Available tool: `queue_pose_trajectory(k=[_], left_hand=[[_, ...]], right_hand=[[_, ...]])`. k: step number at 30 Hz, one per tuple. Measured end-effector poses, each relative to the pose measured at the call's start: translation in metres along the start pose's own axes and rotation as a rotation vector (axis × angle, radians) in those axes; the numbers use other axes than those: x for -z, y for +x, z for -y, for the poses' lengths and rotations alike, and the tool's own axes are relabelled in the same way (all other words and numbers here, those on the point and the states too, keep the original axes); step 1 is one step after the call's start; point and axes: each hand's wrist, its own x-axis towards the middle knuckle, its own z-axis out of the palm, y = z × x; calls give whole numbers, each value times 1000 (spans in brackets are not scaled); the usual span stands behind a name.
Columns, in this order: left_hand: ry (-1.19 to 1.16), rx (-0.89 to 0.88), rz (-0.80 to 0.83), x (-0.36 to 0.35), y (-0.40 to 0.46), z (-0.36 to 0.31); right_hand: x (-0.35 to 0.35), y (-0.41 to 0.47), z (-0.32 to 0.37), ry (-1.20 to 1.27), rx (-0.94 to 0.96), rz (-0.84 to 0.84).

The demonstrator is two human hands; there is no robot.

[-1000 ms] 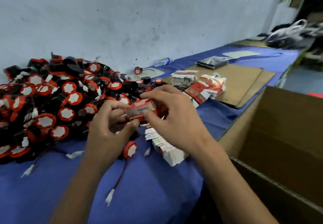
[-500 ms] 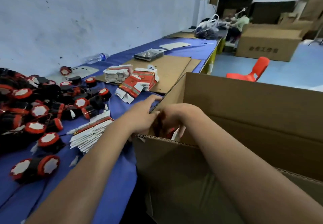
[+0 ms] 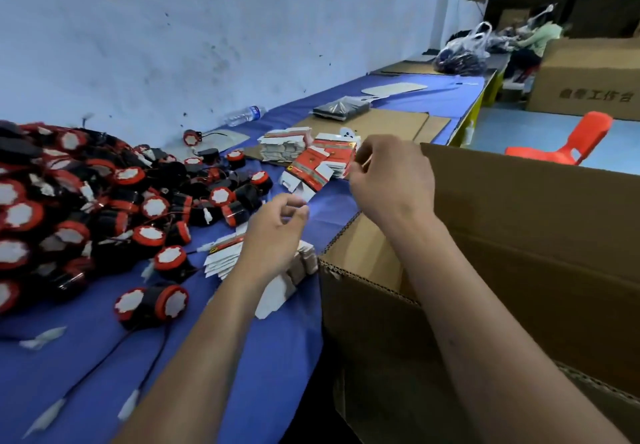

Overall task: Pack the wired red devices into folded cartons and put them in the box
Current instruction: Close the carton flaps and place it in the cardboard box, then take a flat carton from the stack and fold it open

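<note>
Red devices (image 3: pixel 104 208), round with white faces and black bodies, lie heaped across the left half of the frame on the blue counter (image 3: pixel 277 357), the pile running off the left edge. A pair of them (image 3: pixel 152 301) sits apart at the lower left, with thin black wires and white plugs trailing toward the bottom edge. Flat cartons (image 3: pixel 225 256) are fanned in a stack at the centre of the frame, just beside the near corner of the box, partly hidden by the left forearm. A second batch of red-and-white cartons (image 3: pixel 311 166) is spread further back, above centre, next to a white stack (image 3: pixel 284 144).

The left hand (image 3: pixel 273 236) hovers over the flat cartons with its fingers (image 3: pixel 298 210) loosely curled and the thumb close to the fingertips; it has hold of nothing that can be seen. The right hand (image 3: pixel 391 177) hangs above the box's left wall, fingers bent and drawn together near the far cartons; whether they pinch anything cannot be told.

The box (image 3: pixel 519 236), open brown cardboard, fills the right half of the frame, its corrugated top edge butting against the counter's right edge. Its inside is hidden from this angle. Bare blue cloth lies open in the lower centre between the wires and the box wall.

A plastic bottle (image 3: pixel 244 115) lies by the wall above centre, and a red chair (image 3: pixel 568 142) stands on the floor at the upper right.
</note>
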Motion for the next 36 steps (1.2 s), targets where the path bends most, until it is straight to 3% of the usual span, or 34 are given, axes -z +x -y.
queue_pose_trajectory(k=[1, 3, 6, 9, 14, 17, 21, 26, 30, 33, 36], left_hand=[[22, 18, -79, 8, -5, 8], [102, 50, -253, 28, -15, 26], [171, 87, -530, 62, -29, 51], [251, 150, -688, 98, -40, 76], [319, 186, -536, 120, -37, 106], [410, 232, -394, 112, -21, 110], [451, 301, -273, 102, 1, 105], [233, 357, -388, 101, 9, 100], [123, 376, -416, 104, 4, 96], [-34, 358, -459, 111, 0, 90], [-261, 337, -441, 121, -3, 87]], right_hand=[[-4, -2, 16, 97, 57, -71], [-24, -12, 51, 310, 145, -58], [-74, -29, 94, 465, 135, 252], [-131, -43, 118, 373, 119, 506], [-184, -47, 126, -230, 110, 809], [-199, -54, 129, -384, 235, 859], [-189, -58, 137, -231, 314, 769], [-180, -46, 132, -118, 370, 527], [-169, -40, 130, -88, 436, 647], [-160, -35, 133, -46, 460, 616], [-148, -28, 136, -8, 488, 779]])
